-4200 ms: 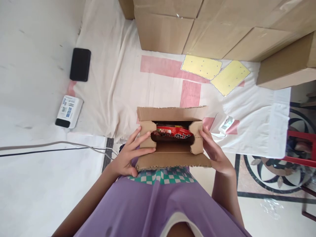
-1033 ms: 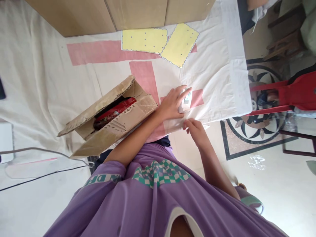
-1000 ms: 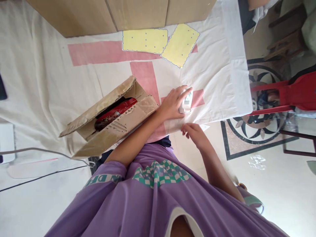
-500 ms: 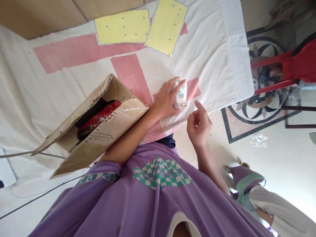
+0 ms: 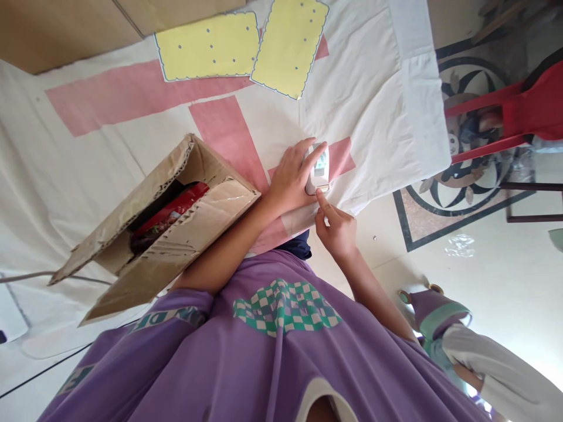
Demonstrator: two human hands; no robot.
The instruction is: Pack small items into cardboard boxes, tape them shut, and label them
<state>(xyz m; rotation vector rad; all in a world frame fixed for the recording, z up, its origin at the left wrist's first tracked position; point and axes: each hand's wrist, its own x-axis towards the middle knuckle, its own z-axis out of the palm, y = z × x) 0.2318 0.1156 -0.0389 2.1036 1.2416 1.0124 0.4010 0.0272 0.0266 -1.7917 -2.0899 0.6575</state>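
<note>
On the cloth, my left hand grips a small white device from its left side, the index finger lying over its far end. The device has a pale printed panel or display on top and a metallic strip at its near end; its exact kind is unclear. My right hand has its index finger stretched out, the tip at the near end of the device. The other right fingers are curled in, and nothing shows in that hand. Beside my left forearm lies an open cardboard box with a red and dark packet inside.
Two yellow paper cards lie at the far side of the white cloth, which has pink patches. Larger cardboard boxes stand at the far left. Beyond the right edge are a red chair and another person.
My right hand has moved left and up, bringing its index fingertip to the near end of the device. My left hand keeps its hold on it. The view has shifted slightly.
</note>
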